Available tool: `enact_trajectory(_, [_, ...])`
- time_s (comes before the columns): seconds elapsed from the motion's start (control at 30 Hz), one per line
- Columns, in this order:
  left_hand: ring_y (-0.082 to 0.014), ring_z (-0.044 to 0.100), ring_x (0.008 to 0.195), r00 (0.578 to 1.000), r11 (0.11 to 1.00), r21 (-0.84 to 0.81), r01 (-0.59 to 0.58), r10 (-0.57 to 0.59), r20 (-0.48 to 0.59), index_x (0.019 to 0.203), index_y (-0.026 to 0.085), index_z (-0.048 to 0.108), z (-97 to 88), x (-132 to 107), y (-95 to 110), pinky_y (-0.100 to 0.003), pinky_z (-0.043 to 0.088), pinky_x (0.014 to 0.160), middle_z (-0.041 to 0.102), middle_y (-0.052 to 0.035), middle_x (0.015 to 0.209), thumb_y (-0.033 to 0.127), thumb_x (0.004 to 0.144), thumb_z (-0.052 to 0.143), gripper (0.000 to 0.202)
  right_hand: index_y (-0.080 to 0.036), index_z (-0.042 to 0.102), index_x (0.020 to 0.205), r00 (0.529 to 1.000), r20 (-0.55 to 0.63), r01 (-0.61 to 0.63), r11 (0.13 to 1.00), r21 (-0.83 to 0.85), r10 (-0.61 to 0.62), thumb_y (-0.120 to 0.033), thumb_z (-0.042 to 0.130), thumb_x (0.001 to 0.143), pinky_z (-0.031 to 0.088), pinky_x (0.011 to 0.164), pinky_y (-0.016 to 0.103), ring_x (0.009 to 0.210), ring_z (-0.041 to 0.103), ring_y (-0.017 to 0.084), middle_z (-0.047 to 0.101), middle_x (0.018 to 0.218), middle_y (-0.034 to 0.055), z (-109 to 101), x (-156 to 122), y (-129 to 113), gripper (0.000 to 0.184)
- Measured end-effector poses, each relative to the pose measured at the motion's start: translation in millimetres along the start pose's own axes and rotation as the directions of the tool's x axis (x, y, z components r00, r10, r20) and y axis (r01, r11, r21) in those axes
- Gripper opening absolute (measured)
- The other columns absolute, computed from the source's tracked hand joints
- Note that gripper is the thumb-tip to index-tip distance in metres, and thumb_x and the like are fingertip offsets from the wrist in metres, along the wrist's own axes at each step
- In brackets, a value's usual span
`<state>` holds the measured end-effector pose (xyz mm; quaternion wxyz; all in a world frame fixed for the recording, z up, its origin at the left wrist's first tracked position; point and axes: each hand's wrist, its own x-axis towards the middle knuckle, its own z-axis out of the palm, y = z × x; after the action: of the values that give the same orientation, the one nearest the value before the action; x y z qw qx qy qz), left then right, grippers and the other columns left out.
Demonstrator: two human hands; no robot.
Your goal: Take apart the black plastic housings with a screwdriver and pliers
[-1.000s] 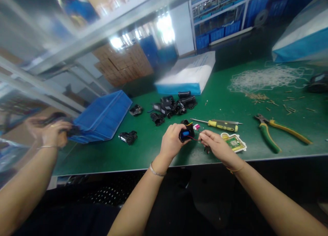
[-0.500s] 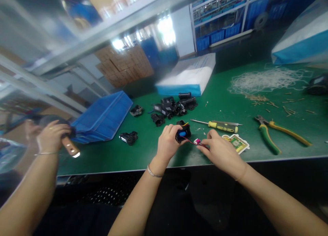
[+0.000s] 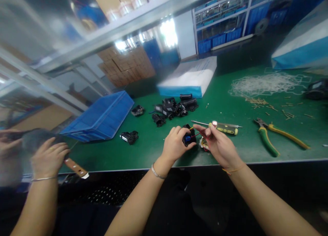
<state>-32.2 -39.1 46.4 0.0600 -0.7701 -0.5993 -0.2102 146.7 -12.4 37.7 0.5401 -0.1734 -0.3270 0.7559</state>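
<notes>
Table (image 3: 151, 150): 1 pliers (image 3: 267, 141) near front edge, 2 bags (image 3: 188, 77) toward back edge, 1 bin (image 3: 98, 116); maybe 7 black parts (image 3: 169, 106) piled, blurry.

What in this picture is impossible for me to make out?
All in the head view:
Black housing, left side: hidden by the left hand.
White-rimmed part, right end: hidden behind the right hand.
Co-worker's gray object: blurred.
White-and-blue package: cut off by the right edge.

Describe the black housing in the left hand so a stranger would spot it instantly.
Start at the green table and find the person's left hand above its near edge, around mid-picture. The black housing is gripped there. Unlike the black parts heaped farther back on the table, it is held, shows a blue piece inside, and has a red wire running to the right hand.
</notes>
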Motion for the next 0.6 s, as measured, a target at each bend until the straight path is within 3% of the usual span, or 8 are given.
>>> enact_trajectory(0.1, [-0.0205,0.05,0.089,0.999,0.999,0.005,-0.032,0.032,0.015,0.099,0.024,0.055,1.6,1.9,7.5,-0.032,0.042,0.076,0.057,-0.0025,0.094,0.042,0.073,0.073,0.036,-0.021,0.048,0.058,0.996,-0.079,-0.03,0.969,0.245,0.051,-0.038,0.06,0.087,0.045,0.083,0.031,0.068,0.055,0.014,0.05,0.06,-0.0037,15.2,1.9,3.2,0.035])
enact_trajectory(0.17, [-0.0202,0.049,0.089,1.0,1.0,0.019,-0.02,0.02,0.001,0.095,0.023,0.055,1.7,3.8,7.2,-0.031,0.042,0.075,0.056,-0.0023,0.093,0.039,0.075,0.071,0.03,-0.021,0.041,0.054,0.996,-0.079,-0.025,0.977,0.21,0.042,-0.038,0.056,0.09,0.044,0.072,0.03,0.052,0.041,0.011,0.035,0.051,-0.0063,24.8,-3.2,7.6,0.042])
enact_trajectory(0.33, [-0.0192,0.047,0.087,0.995,0.999,0.011,0.053,-0.052,-0.08,0.086,0.023,0.051,-1.8,8.5,0.4,-0.029,0.042,0.071,0.053,-0.0013,0.089,0.037,0.076,0.069,0.025,-0.021,0.036,0.048,0.988,-0.002,0.151,0.978,-0.145,-0.153,-0.037,0.048,0.095,0.038,0.069,0.032,0.054,0.036,0.013,0.035,0.049,-0.0034,38.8,-23.3,25.1,0.052])
enact_trajectory(0.43, [-0.0191,0.047,0.086,0.993,0.999,0.0,0.046,-0.046,-0.112,0.081,0.023,0.048,-4.5,10.0,0.8,-0.029,0.042,0.071,0.052,-0.0013,0.087,0.039,0.075,0.069,0.026,-0.021,0.035,0.048,0.98,-0.029,0.187,0.966,-0.178,-0.195,-0.038,0.049,0.094,0.038,0.068,0.032,0.055,0.035,0.013,0.034,0.051,-0.0034,40.8,-30.3,28.5,0.051])
enact_trajectory(0.6, [-0.0187,0.047,0.085,0.997,1.0,-0.029,0.01,-0.012,-0.075,0.082,0.022,0.048,-6.3,10.9,3.1,-0.029,0.042,0.07,0.052,-0.0012,0.088,0.048,0.073,0.07,0.035,-0.022,0.035,0.046,0.984,-0.063,0.158,0.978,-0.136,-0.168,-0.039,0.053,0.092,0.039,0.066,0.032,0.054,0.036,0.013,0.034,0.051,-0.0029,40.0,-36.5,17.7,0.052])
